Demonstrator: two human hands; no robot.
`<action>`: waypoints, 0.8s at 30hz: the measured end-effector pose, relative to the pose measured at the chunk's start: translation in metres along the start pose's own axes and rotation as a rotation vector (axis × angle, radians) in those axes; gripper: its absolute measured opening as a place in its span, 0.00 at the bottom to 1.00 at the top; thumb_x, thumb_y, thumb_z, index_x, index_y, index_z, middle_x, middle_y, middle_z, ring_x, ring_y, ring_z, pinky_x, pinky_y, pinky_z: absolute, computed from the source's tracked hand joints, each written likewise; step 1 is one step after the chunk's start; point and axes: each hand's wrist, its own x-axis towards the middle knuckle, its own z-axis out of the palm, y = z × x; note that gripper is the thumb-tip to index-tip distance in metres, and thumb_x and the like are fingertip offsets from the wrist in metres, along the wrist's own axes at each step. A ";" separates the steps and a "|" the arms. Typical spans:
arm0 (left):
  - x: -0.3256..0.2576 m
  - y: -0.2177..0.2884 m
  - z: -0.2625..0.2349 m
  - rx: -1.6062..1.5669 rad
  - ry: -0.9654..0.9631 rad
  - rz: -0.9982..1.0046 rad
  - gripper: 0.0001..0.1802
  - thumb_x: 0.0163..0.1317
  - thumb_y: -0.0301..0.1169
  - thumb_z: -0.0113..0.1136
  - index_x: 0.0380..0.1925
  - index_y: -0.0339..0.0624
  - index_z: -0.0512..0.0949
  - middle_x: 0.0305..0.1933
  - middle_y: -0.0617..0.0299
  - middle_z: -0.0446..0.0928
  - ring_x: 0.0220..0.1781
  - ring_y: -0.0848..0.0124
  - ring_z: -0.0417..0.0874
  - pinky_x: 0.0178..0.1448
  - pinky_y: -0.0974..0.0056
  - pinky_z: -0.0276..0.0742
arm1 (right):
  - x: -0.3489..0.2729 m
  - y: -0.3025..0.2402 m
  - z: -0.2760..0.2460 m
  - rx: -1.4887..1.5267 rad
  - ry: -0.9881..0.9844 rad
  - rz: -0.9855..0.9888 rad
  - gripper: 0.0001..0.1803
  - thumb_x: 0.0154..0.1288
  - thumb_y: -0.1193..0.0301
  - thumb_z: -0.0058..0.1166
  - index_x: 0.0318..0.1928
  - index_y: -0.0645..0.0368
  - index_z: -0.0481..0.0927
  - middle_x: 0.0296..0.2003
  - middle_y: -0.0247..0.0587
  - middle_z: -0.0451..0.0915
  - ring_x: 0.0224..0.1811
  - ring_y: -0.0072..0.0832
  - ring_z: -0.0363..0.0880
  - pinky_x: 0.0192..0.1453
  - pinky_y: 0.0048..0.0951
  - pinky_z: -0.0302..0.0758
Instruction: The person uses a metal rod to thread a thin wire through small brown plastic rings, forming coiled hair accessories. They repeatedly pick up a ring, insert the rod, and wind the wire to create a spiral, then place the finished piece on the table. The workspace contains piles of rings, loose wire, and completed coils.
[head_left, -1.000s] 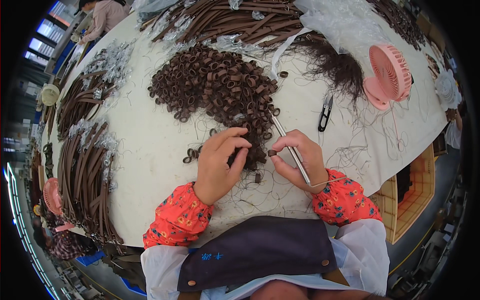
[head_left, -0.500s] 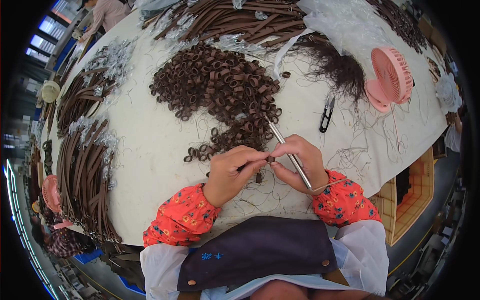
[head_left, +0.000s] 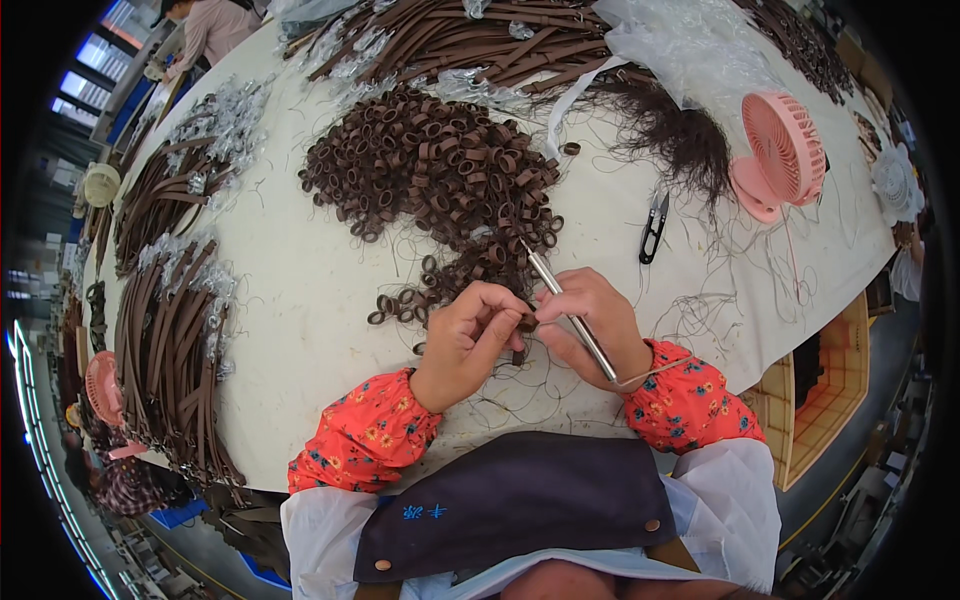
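Observation:
Between thumb and forefinger my left hand (head_left: 463,338) pinches a small brown strap loop (head_left: 527,323). My right hand (head_left: 600,318) is closed around a slim silver pen-shaped tool (head_left: 544,273) with a thin cord at its lower end. The tool slants up and left, its fine tip over the loose loops. My right fingertips meet the left ones at the held loop, which they partly cover. Just beyond my hands spreads a big heap of similar brown loops (head_left: 430,160) on the pale tabletop (head_left: 275,300). Another brown piece (head_left: 518,355) lies below my fingers.
Black thread snips (head_left: 652,235) and a pink fan (head_left: 785,150) stand to the right, near dark thread clippings (head_left: 690,145). Brown straps (head_left: 165,360) lie in bundles at left and along the back. A lined crate (head_left: 835,390) is beside the table. Another person (head_left: 212,35) works far left.
Both hands have shifted slightly left with the loop, which has turned between my fingers. The tool's tip has swung a little left and down.

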 end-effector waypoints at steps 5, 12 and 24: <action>0.000 0.000 0.001 0.009 0.056 0.011 0.05 0.69 0.23 0.50 0.42 0.35 0.73 0.33 0.63 0.78 0.31 0.80 0.80 0.33 0.76 0.73 | 0.003 -0.016 0.006 0.471 0.221 0.291 0.12 0.73 0.67 0.45 0.48 0.62 0.73 0.37 0.43 0.79 0.44 0.29 0.79 0.52 0.31 0.74; -0.001 0.000 0.002 0.058 0.061 0.038 0.05 0.69 0.23 0.50 0.41 0.35 0.73 0.33 0.62 0.78 0.31 0.79 0.80 0.33 0.76 0.73 | -0.005 -0.001 -0.018 0.673 0.058 0.344 0.15 0.75 0.65 0.40 0.42 0.65 0.74 0.21 0.36 0.76 0.30 0.25 0.80 0.64 0.37 0.65; -0.002 -0.001 0.003 0.053 0.057 0.033 0.05 0.68 0.23 0.51 0.42 0.35 0.72 0.32 0.62 0.78 0.30 0.80 0.80 0.33 0.75 0.74 | -0.002 -0.006 -0.016 0.703 0.009 0.397 0.14 0.75 0.64 0.41 0.41 0.63 0.75 0.20 0.32 0.75 0.29 0.23 0.79 0.65 0.37 0.63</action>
